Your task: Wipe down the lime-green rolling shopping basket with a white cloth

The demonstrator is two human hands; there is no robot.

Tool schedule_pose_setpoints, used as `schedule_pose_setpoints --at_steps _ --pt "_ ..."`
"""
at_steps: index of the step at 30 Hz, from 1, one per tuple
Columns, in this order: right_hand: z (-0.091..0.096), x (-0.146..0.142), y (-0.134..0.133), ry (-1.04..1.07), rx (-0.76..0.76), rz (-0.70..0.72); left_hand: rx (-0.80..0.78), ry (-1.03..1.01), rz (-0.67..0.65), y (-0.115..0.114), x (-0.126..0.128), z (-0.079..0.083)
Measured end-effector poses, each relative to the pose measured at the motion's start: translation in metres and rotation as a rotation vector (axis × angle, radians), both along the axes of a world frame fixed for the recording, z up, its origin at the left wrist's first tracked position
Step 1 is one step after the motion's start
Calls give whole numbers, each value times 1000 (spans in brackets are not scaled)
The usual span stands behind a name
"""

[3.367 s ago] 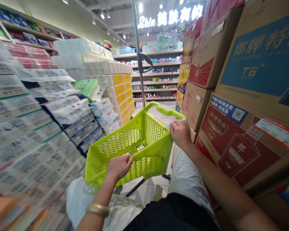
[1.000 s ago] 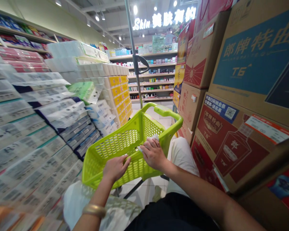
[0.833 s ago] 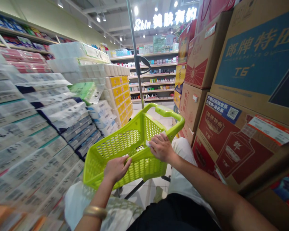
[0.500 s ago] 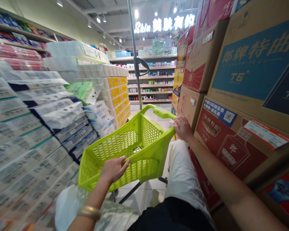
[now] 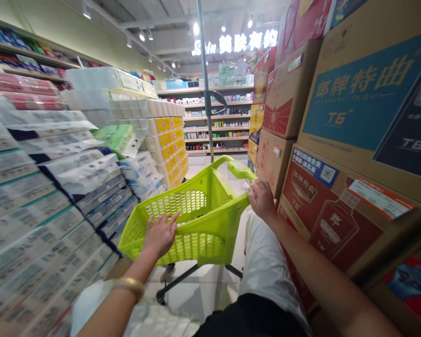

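Note:
A lime-green shopping cart [image 5: 210, 243] with perforated walls stands slantwise before me, its handle [image 5: 243, 172] at the far right end. At the corner near that handle, my right hand [image 5: 261, 199] is closed around the cart's rim. My left hand [image 5: 161, 235] rests over the near side rim, its fingers stretched out and apart, pointing into the basket. A gold-coloured bangle [image 5: 128, 286] circles my left wrist. The near wall hides much of the basket floor, so its contents are hard to make out.
Stacked packs of tissue paper [image 5: 101, 173] rise close on the left. Cardboard boxes [image 5: 365, 107] form a wall on the right. A grey pole [image 5: 207, 84] stands beyond the cart, with stocked shelves [image 5: 231, 125] at the back. White floor tiles [image 5: 192, 292] show below.
The cart has turned slightly, and more of its wheels and legs shows. My left hand's fingers have loosened from the rim and spread. My right hand keeps its hold.

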State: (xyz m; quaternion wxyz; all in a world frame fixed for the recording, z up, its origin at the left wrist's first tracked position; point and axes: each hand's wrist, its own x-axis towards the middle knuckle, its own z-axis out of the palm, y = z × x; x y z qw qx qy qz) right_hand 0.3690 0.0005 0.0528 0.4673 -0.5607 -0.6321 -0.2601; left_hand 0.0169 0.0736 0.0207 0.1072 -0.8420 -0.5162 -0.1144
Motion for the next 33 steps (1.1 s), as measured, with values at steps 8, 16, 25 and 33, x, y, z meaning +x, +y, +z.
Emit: schedule_pose_setpoints --at_steps 8,16,25,33 --pt "2 -46 -21 19 23 1 55 -337 -70 -12 28 -7" --pt "6 -94 -35 -22 -38 129 -37 -632 -456 -59 84 30" --pt "9 -132 -39 -139 -23 307 -132 -820 -489 -61 76 39" --pt "18 -105 -34 -188 -37 525 -157 -897 -501 -63 66 43"
